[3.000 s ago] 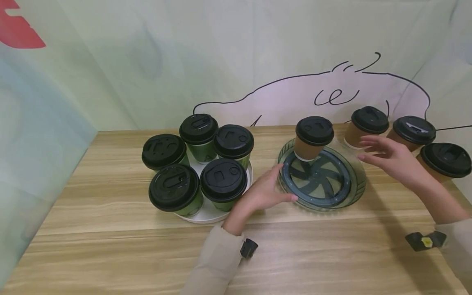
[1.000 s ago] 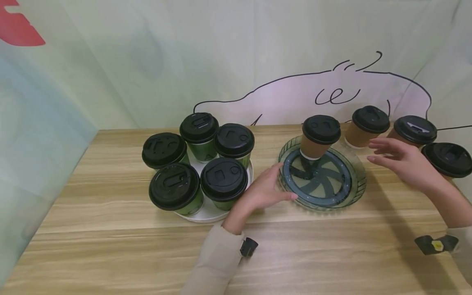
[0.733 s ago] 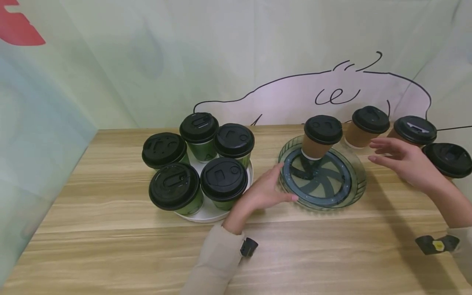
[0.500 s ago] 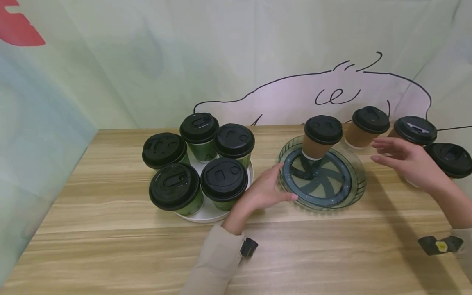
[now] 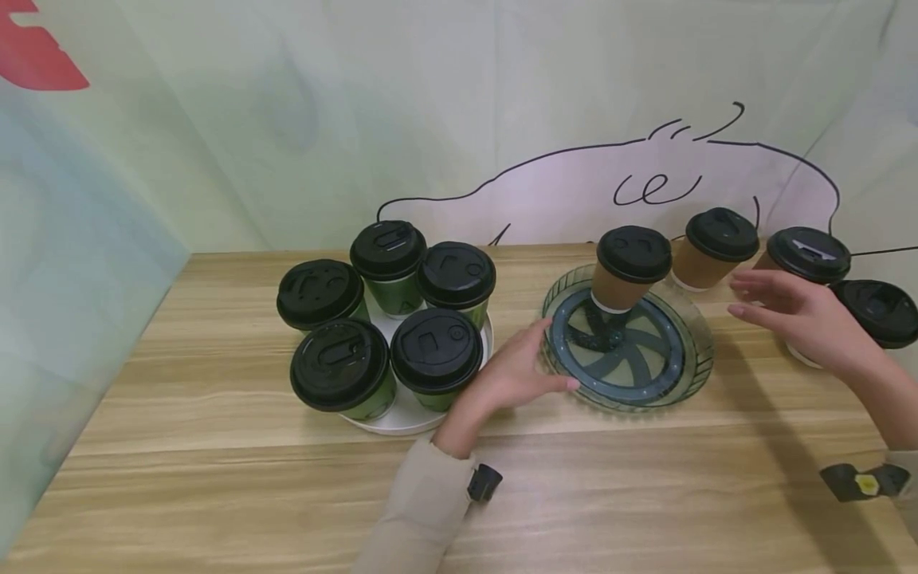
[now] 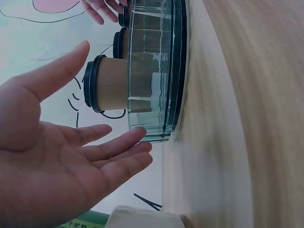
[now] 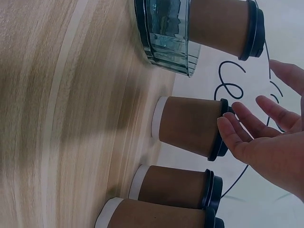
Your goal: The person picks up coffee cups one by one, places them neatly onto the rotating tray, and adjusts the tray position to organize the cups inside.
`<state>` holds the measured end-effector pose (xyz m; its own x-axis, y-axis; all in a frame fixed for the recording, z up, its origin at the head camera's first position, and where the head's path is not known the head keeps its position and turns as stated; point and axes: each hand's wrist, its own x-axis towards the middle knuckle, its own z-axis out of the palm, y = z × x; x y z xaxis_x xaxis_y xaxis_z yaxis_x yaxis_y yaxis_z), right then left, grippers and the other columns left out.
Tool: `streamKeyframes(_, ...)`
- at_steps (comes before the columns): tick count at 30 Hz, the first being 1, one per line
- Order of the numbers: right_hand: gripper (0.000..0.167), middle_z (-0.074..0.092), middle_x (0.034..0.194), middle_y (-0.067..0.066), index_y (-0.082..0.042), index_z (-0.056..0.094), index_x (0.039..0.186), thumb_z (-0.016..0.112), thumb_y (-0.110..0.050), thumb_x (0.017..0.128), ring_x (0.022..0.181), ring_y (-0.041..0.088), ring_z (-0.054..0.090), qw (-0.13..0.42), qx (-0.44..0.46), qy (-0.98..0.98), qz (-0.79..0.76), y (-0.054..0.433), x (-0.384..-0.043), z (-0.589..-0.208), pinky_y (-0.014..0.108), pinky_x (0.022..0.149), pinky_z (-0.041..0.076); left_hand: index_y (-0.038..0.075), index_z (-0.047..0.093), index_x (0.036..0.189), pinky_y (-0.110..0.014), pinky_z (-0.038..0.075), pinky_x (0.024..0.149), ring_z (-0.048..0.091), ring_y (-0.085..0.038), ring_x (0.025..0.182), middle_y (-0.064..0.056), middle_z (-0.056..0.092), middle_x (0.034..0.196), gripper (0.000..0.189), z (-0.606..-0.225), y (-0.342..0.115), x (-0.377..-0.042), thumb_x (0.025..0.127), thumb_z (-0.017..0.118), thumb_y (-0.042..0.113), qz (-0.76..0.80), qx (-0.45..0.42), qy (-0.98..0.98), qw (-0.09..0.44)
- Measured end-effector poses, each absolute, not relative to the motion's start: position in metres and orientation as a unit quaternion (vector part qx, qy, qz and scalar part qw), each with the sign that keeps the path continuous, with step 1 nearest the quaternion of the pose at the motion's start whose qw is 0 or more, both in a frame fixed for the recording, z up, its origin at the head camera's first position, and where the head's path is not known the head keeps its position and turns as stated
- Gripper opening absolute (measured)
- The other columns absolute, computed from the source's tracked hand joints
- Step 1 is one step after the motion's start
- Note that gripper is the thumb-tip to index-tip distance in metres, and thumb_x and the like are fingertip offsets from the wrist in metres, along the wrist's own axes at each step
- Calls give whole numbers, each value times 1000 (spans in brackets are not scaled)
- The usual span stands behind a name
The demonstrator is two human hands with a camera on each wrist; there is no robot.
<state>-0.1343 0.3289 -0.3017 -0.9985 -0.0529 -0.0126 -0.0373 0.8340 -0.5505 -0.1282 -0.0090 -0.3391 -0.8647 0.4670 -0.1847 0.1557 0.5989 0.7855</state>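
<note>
Reaching to the left rim of a clear green dish (image 5: 694, 355), the left hand (image 5: 512, 371) keeps its fingers spread and slightly bent, thumb well apart; whether the fingertips touch the rim, I cannot tell. The dish sits near the back edge of the bench (image 5: 610, 502), right of centre, with a dark spoked ring (image 5: 601, 389) inside. On the ring's back part stands one black-lidded brown cup (image 5: 625, 279), upright. The right hand (image 5: 806, 319) hangs with loosely curved, parted fingers just beside three more brown cups (image 5: 715, 245) at the bench's back right corner. Left of the dish, five green cups (image 5: 437, 351) crowd a round white tray (image 5: 410, 416)
</note>
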Motion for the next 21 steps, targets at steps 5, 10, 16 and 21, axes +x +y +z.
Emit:
streamKeyframes(5, 60, 45, 129, 23, -1, 41, 132, 57, -39, 89, 107, 17, 49, 13, -23, 957, -289, 330, -133, -303, 13, 76, 43, 7, 18, 146, -39, 24, 107, 25, -26, 133, -13, 25, 147, 91, -341, -9, -130, 78, 72, 32, 412, 184, 870, 196)
streamKeyframes(10, 59, 45, 129, 22, -2, 42, 132, 57, -40, 89, 110, 30, 47, 10, -27, 957, -288, 331, -132, -302, 2, 66, 32, 8, 18, 146, -41, 26, 106, 26, -27, 133, -14, 27, 146, 91, -341, -9, -129, 78, 73, 32, 412, 184, 871, 195)
streamKeyframes(16, 59, 45, 129, 24, -1, 42, 132, 56, -39, 90, 111, 38, 45, 10, -27, 957, -287, 332, -131, -303, 29, 81, 45, 9, 20, 146, -42, 27, 105, 27, -27, 132, -13, 28, 145, 90, -341, -10, -128, 77, 73, 33, 412, 176, 874, 189)
streamKeyframes(21, 58, 45, 129, 24, -1, 42, 132, 56, -38, 90, 111, 36, 44, 8, -26, 957, -290, 332, -131, -304, 25, 82, 45, 8, 17, 146, -41, 24, 107, 25, -27, 133, -13, 25, 147, 91, -342, -10, -128, 78, 73, 33, 415, 185, 870, 192)
